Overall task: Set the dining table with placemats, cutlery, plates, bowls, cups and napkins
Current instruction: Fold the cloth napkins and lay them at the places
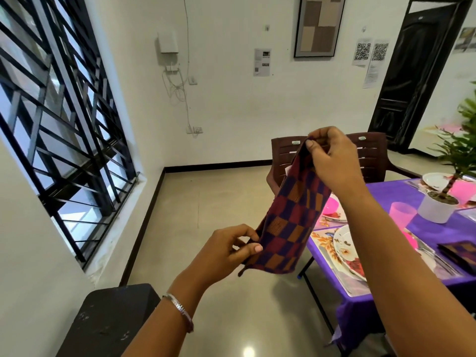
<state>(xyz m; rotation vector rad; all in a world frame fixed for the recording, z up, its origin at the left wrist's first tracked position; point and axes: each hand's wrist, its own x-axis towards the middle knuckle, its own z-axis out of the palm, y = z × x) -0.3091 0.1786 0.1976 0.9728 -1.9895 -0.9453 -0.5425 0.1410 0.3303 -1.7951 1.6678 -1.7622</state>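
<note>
Checkered napkin [288,215] held up in the air, off the table, stretched slantwise between both hands. Right hand [332,155] up high, pinching the top edge between thumb and curled fingers. Left hand [226,251] lower and nearer the body, pinching the bottom edge the same way, thumb on the front face. Cloth hanging with a slight sag, apparently doubled along its length.

Likely mid-fold, before laying it down. To do it well: keep both pinches right at the corners, pull lightly until the sag goes, match the edges before bringing the top end down to the bottom. No twisting of the wrists, or the checks run crooked.

To the right of the right forearm, purple table [386,191] already partly laid: floral placemat [322,240] with a plate [345,246] on it just beyond the lower hand, pink cup [403,212] further right, a second folded napkin [458,253] at the far right edge. Worth matching that one's size and setting the new one beside a plate, clear of the potted plant [438,204].
</note>
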